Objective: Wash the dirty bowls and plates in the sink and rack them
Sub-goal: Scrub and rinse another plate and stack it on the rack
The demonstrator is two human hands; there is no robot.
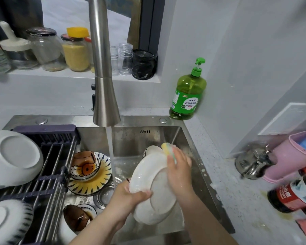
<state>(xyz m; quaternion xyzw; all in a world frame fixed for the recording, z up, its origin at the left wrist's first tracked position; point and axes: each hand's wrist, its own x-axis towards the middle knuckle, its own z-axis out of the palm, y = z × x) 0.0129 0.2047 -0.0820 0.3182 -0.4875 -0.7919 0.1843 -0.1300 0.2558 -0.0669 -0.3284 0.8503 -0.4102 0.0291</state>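
left grip (133, 193) is clasping the rim of the white plate (148, 174) above the sink (185, 140); right grip (178, 167) is clenching a sponge (167, 147), apparently against the plate's underside.

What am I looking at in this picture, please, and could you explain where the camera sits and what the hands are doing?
There is no machine here: a person wears one wide-angle camera on the head, looking down at their own hands. The left hand grips the rim of a white plate over the sink, while water runs from the tap. The right hand holds a sponge against the plate. Dirty dishes, including a cartoon bowl, wait in the sink; an upturned plate lies on the rack.
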